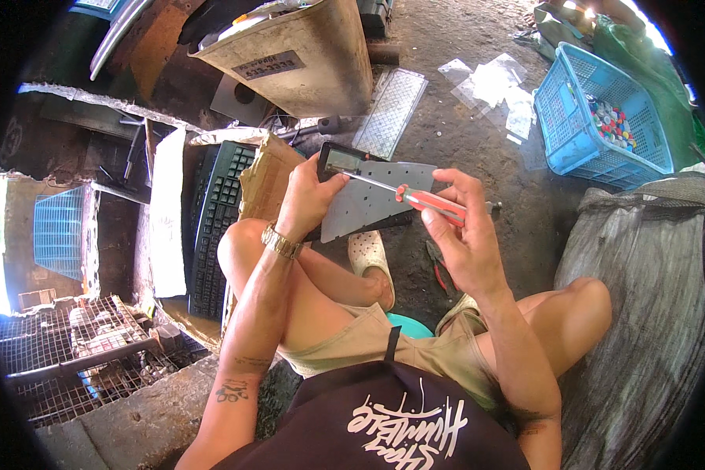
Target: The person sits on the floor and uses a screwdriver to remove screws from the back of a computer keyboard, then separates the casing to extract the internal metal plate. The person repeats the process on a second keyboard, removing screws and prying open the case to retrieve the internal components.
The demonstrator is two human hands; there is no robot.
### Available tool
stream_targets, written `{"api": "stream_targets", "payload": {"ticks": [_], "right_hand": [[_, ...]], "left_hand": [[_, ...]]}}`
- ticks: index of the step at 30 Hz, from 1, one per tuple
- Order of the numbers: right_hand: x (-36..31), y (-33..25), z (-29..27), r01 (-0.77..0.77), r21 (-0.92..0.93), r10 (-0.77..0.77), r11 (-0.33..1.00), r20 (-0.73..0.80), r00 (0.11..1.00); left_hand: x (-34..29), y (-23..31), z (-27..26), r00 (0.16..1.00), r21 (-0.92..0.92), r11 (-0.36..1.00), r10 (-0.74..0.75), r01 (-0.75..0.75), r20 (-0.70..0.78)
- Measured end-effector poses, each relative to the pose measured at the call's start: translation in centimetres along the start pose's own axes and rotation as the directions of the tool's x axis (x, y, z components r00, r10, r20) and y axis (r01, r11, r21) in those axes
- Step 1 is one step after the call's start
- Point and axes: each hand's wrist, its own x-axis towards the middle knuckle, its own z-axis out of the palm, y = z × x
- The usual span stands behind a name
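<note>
Keyboard [376,205] sits flipped grey-back-up over the lap, left hand [309,196] clamped on its edge, probably to keep it from sliding. Right hand [462,235] is wrapped around a red screwdriver [415,197] with the tip on the back panel. More keyboards in a box [262,184] on the floor, likely kept within reach.

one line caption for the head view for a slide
Left hand steadies a grey keyboard panel; right hand holds a red-handled screwdriver.

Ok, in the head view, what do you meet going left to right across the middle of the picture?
Light blue mesh panel → black keyboard in the cardboard box → left hand gripping the grey keyboard plate → red-handled screwdriver in the right hand → blue plastic basket of bottle caps.
</note>
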Motion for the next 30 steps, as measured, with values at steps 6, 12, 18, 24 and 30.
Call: {"api": "stream_targets", "payload": {"ticks": [6, 12, 18, 24, 30], "right_hand": [[-0.4, 0.6, -0.3, -0.048, 0.009, 0.049, 0.999, -0.057, 0.997], [-0.3, 1.1, 0.2, -0.286, -0.134, 0.268, 0.949, -0.136, 0.954], [-0.5, 0.5, 0.3, -0.333, 0.081, 0.337, 0.94, -0.04, 0.941], [-0.7, 2.2, 0.5, -0.092, 0.061, 0.096, 0.994, -0.066, 0.993], [-0.5, 1.4, 0.2, -0.1, 0.171, 0.105, 0.98, -0.019, 0.994]], "left_hand": [[-0.1, 0.2, 0.2, 1.0, 0.011, 1.0, 0.003, -0.003, 0.002], [-0.4, 0.4, 0.2, 1.0, 0.031, 0.999, -0.02, 0.02, -0.002], [-0.4, -0.3, 0.3, 1.0, -0.046, 0.999, -0.019, 0.018, -0.019], [-0.5, -0.2, 0.3, 0.998, -0.038, 0.998, -0.053, 0.052, -0.039], [-0.4, 0.3, 0.3, 0.999, 0.005, 0.999, -0.038, 0.038, -0.028]]}}
